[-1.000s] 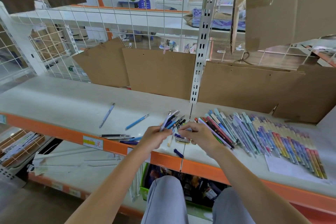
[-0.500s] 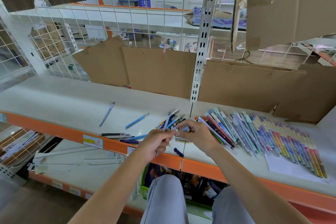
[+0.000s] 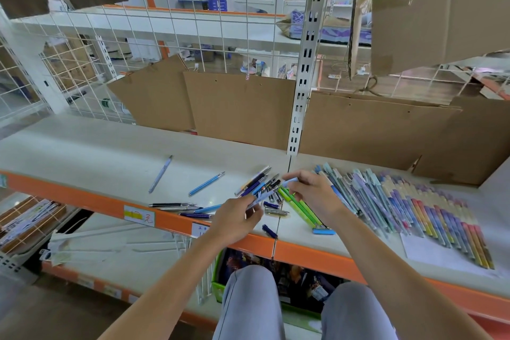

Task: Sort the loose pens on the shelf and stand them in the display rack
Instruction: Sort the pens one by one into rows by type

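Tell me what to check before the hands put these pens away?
1. Left hand holds its bunch of pens firmly: ok.
2. Right hand pinches the light blue pen: ok.
3. Display rack in sight: not ok, none visible.
4. Loose pens left on the shelf, like the blue pen: not ok, several remain.
5. Sorted row of pens lies tidy: ok.
6. Dark pen cap near the shelf edge is safe: cannot tell.
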